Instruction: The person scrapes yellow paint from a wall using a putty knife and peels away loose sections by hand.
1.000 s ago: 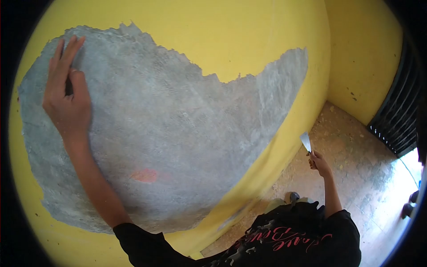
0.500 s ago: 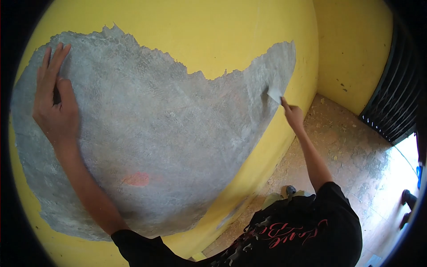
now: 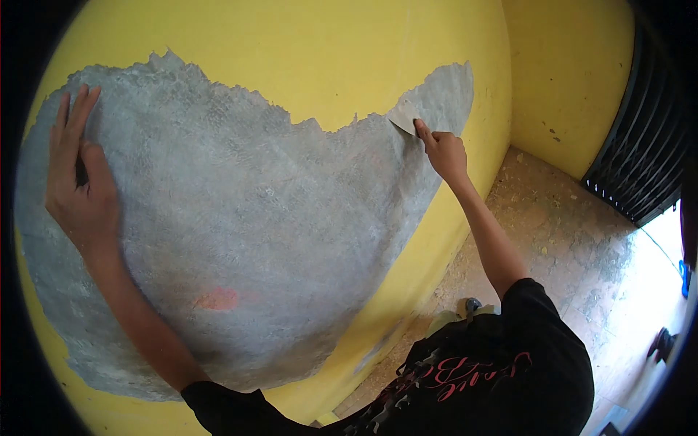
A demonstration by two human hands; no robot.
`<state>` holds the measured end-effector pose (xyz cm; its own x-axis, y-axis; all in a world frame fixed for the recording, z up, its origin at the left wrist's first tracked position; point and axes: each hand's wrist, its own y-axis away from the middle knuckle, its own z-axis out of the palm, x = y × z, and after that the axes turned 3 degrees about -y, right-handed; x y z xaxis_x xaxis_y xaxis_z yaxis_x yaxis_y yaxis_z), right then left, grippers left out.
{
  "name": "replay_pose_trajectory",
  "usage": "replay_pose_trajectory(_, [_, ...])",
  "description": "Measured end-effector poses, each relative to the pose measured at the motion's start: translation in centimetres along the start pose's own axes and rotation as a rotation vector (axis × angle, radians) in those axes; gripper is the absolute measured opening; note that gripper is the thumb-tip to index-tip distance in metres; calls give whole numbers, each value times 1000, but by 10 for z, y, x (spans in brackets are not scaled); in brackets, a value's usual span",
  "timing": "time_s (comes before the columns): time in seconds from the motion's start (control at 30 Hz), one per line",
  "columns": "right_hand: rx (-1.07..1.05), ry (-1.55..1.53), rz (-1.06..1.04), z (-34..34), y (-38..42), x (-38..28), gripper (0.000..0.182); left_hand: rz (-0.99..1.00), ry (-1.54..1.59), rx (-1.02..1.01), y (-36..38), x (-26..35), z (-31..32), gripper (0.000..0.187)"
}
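A yellow painted wall (image 3: 291, 51) carries a large bare grey patch (image 3: 240, 196) with a ragged upper edge. My right hand (image 3: 443, 152) is closed round a putty knife (image 3: 404, 118), its flat pale blade against the wall where grey meets yellow near the patch's upper right. Fingers cover most of the handle. On the far left, my left hand (image 3: 83, 182) rests on the grey patch with its fingers stretched upward, holding nothing. A pinkish spot (image 3: 217, 299) marks the lower part of the patch.
Tiled floor (image 3: 538, 218) strewn with dirt and flakes lies at the right. Beyond it stands a dark folding metal gate (image 3: 640, 138) beside a second yellow wall (image 3: 567, 73). A dark shoe (image 3: 662, 345) shows at the right edge.
My right hand has moved the putty knife up and left, from the right side of the patch to its upper edge. My left hand stays on the wall.
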<state>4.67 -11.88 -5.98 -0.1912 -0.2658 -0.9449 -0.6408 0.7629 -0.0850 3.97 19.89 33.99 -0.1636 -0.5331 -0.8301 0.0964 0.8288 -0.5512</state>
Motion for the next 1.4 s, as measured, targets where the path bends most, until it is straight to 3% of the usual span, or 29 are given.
replay_pose_trajectory(0.1, [26, 6, -66, -8, 4, -1, 76, -67, 29, 20, -4, 6, -1, 42])
replay_pose_trajectory(0.17, [-70, 51, 15, -16, 13, -4, 74, -90, 50, 3, -1, 7, -1, 43])
replay_pose_trajectory(0.23, [-2, 97, -21, -6, 11, -6, 73, -2, -10, 11, -4, 2, 1, 44])
replay_pose_trajectory(0.37, [11, 48, -53, -16, 28, -57, 70, -25, 58, 10, -5, 4, 1, 45])
replay_pose_trajectory(0.43, [48, 70, -21, -2, 19, -19, 70, -55, 47, 17, -5, 7, 1, 47])
replay_pose_trajectory(0.57, [32, 69, 72, -2, 19, -10, 70, -50, 18, -8, -2, 8, 1, 46])
replay_pose_trajectory(0.7, [57, 55, -43, -7, 21, -45, 70, -80, 108, 15, -5, 17, 0, 47])
replay_pose_trajectory(0.77, [93, 63, -77, 0, 21, -20, 71, -108, 189, 37, -5, 30, 3, 48])
replay_pose_trajectory(0.83, [0, 124, 32, 5, 24, 2, 71, 103, 226, 22, -3, 57, 8, 49])
replay_pose_trajectory(0.97, [31, 45, -14, -5, 28, -30, 72, 292, 513, -268, 12, 136, 22, 55])
replay_pose_trajectory(1.1, [27, 91, -36, -5, 30, -15, 72, 323, 579, -313, 18, 150, 28, 55])
replay_pose_trajectory(1.3, [-156, 227, -47, -36, 37, -40, 69, 326, 544, -343, 16, 151, 30, 55])
replay_pose_trajectory(1.4, [-101, 234, -108, -23, 41, -16, 69, 319, 537, -340, 18, 153, 31, 55])
